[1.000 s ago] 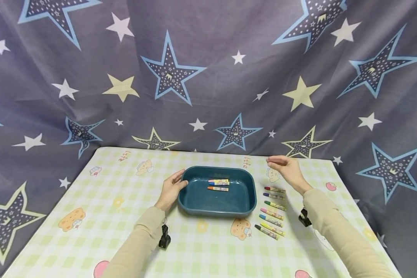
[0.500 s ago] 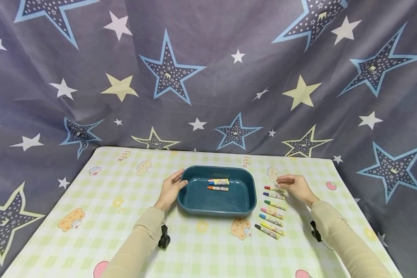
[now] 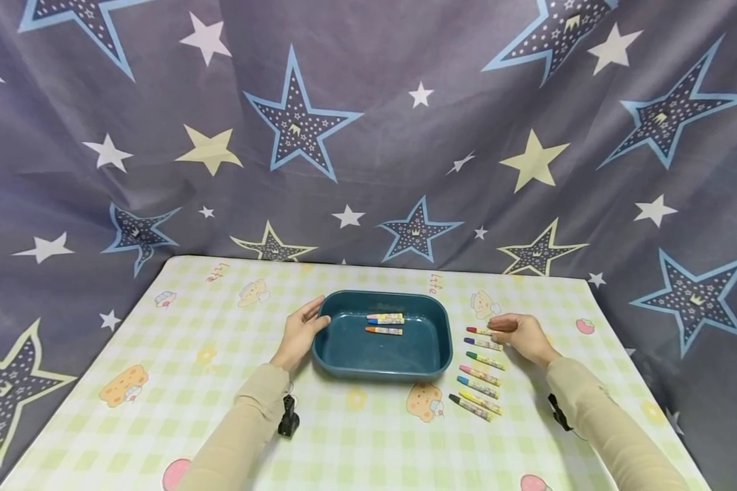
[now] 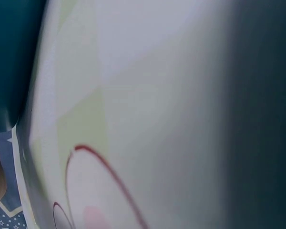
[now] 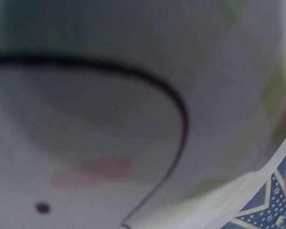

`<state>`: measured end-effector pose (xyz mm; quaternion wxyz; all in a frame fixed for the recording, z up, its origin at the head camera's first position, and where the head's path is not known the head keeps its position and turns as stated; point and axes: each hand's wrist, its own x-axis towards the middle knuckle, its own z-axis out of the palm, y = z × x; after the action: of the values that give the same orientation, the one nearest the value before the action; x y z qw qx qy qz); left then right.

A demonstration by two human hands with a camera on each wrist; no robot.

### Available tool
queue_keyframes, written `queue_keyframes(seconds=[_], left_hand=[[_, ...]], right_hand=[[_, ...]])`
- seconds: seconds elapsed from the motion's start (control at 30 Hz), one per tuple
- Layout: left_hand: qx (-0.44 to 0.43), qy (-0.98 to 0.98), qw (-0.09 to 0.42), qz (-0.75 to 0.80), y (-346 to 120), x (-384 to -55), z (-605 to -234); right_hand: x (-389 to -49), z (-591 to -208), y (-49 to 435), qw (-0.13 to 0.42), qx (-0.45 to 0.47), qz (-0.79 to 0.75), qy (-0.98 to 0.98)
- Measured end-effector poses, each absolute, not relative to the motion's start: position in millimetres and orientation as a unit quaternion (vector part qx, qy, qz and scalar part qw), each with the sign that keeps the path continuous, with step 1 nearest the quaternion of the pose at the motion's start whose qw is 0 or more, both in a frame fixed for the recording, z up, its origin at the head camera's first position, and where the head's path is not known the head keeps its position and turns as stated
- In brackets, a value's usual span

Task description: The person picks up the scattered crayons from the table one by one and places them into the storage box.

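Note:
A deep teal plastic tray (image 3: 381, 372) stands on the table, with several short crayons lying in it, among them an orange crayon (image 3: 383, 331). My left hand (image 3: 297, 334) holds the tray's left wall, thumb over the rim. Right of the tray, several crayons lie in a column: purple (image 3: 483, 344), green (image 3: 485, 360), pink (image 3: 480, 374), blue (image 3: 478, 387), yellow (image 3: 481, 402) and black (image 3: 470, 407). At the column's far end, my right hand (image 3: 525, 337) pinches the right end of a red crayon (image 3: 480, 331); its fingers partly cover it. The wrist views show mostly tablecloth.
A green-checked tablecloth (image 3: 221, 423) with cartoon prints covers the table. Behind it hangs a grey curtain (image 3: 368, 170) with stars. A small black device hangs under each wrist.
My right hand has come down and toward me from beyond the column to the red crayon, and its fingers have closed on it. My left hand has stayed at the tray.

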<state>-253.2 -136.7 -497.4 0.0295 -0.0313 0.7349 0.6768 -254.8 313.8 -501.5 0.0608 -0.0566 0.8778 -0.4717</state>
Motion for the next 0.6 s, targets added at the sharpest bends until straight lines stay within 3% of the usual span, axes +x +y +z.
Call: queue_keyframes(seconds=[0.6], left_hand=[[-0.034,0.735,0.037,0.676,-137.2,-251.3,-495.3]], right_hand=[[-256.0,-499.4,306.8,0.029,-0.038,-0.438,0.898]])
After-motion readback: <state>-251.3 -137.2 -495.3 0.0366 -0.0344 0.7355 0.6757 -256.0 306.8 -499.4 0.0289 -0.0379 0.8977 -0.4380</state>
